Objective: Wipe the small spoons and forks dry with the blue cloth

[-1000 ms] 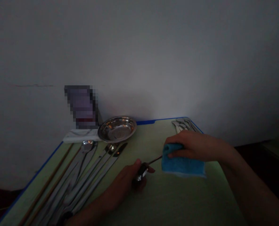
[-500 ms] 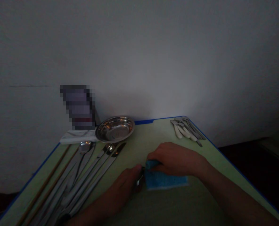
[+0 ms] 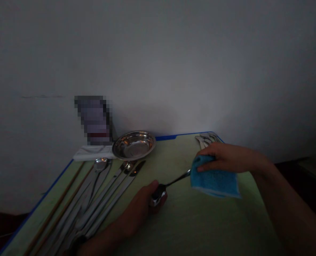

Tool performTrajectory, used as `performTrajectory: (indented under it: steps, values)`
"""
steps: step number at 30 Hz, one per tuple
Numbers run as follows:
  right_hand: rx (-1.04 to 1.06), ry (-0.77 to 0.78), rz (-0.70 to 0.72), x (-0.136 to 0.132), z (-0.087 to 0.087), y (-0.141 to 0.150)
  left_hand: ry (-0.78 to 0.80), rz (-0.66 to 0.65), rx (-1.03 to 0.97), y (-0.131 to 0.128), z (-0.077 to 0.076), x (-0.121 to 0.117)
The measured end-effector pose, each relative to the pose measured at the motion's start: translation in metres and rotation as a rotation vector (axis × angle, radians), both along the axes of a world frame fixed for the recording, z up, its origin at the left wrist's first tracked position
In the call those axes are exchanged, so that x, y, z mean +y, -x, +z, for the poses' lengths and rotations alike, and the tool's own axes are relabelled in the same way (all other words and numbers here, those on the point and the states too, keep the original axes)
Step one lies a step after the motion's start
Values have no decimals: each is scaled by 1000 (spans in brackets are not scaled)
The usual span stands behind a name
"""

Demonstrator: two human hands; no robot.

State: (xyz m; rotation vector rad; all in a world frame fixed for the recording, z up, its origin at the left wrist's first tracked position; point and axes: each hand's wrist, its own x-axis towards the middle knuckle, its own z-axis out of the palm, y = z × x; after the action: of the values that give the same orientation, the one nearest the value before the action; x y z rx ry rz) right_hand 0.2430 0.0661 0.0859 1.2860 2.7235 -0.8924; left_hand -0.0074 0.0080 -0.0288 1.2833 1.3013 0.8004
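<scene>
My left hand point(image 3: 140, 209) pinches the bowl end of a metal spoon point(image 3: 164, 187) low over the pale green table point(image 3: 190, 227). The spoon's handle runs up and to the right into a folded blue cloth point(image 3: 214, 179). My right hand point(image 3: 227, 156) is closed on that cloth, with the fingers wrapped over its upper left corner around the handle's tip.
A shiny metal bowl point(image 3: 133, 145) stands at the back by the wall, next to a white folded cloth point(image 3: 92, 153) and a blurred object point(image 3: 94, 119). Several long metal utensils point(image 3: 101, 193) and wooden sticks point(image 3: 59, 206) lie at left. Several small spoons point(image 3: 207, 139) lie at the back right corner.
My right hand slid the blue cloth left to the spoon's bowl, then back right along the handle to its tip. My left hand kept hold of the bowl end.
</scene>
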Motion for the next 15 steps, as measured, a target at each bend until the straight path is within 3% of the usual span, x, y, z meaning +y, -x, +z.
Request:
performTrajectory:
  steps: [4,8,15]
  values:
    - [-26,-48,-3,-3,0,4,-95,15,54,2,-10,0]
    - [-44,-105,25,-4,2,10,-224,-60,144,5,-7,-2]
    - [-39,-198,83,-5,2,14,-302,-110,281,10,-6,-2]
